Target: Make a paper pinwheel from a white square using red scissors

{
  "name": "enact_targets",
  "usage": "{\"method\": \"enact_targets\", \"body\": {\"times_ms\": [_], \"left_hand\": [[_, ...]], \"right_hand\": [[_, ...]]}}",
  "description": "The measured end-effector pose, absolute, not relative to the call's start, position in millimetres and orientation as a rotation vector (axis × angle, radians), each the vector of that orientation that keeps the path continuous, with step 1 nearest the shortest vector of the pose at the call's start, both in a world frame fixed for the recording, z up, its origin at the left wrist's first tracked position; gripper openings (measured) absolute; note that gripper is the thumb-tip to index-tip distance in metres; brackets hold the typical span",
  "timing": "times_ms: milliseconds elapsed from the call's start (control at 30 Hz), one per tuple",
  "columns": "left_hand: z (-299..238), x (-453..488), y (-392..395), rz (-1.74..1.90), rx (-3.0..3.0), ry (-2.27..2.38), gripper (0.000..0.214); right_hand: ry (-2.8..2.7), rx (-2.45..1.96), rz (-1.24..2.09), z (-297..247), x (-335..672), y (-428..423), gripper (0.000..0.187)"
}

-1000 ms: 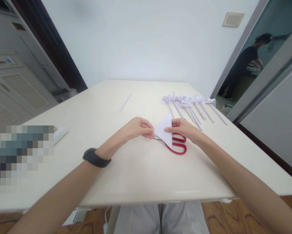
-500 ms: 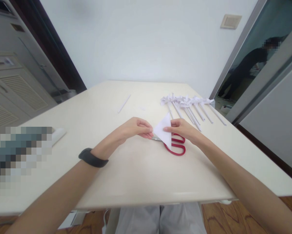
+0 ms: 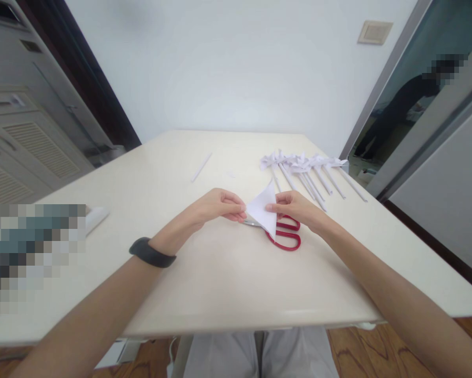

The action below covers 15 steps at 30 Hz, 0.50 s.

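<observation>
A white paper folded into a triangle [image 3: 264, 210] is held between both hands just above the cream table [image 3: 220, 273]. My left hand [image 3: 216, 206] pinches its left corner, fingers closed; a dark band sits on that wrist. My right hand [image 3: 294, 207] pinches the right edge, fingers closed too. Red-handled scissors [image 3: 285, 236] lie on the table right under the paper and my right hand, blades partly hidden.
A row of several white paper pinwheels on sticks [image 3: 310, 170] lies at the back right. One loose white stick [image 3: 201, 167] lies at the back middle. A white object [image 3: 96, 216] rests near the left edge. A person stands beyond the doorway [image 3: 401, 105] on the right.
The hands and paper have hardly moved; the triangle's top corner leans slightly more to the right.
</observation>
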<state>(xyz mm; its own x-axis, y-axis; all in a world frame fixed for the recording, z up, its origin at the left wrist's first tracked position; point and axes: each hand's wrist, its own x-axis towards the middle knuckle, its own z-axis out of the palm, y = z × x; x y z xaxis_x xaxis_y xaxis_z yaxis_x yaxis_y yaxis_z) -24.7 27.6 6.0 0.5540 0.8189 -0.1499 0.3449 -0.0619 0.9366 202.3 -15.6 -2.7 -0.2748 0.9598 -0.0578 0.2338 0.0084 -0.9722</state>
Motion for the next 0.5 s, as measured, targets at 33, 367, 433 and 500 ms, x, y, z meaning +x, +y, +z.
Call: {"method": "enact_targets", "body": {"times_ms": [33,367,433,500], "left_hand": [[5.8,-25.5,28.7,0.525,1.652,0.996,0.018],[6.6,-26.0,28.8,0.545,1.638,1.022,0.021],[7.4,-25.6,28.1,0.546,1.641,1.015,0.021],[8.7,-25.5,27.3,0.546,1.640,1.006,0.020]], "right_hand": [[-1.594,-1.234,1.327,-3.0,203.4,-15.4,0.020],[-1.571,-1.165,1.303,-10.7,207.8,-8.2,0.023],[-1.558,-1.181,1.291,-11.0,206.2,-8.1,0.024],[-1.548,-1.194,1.281,-11.3,204.3,-8.2,0.025]]}}
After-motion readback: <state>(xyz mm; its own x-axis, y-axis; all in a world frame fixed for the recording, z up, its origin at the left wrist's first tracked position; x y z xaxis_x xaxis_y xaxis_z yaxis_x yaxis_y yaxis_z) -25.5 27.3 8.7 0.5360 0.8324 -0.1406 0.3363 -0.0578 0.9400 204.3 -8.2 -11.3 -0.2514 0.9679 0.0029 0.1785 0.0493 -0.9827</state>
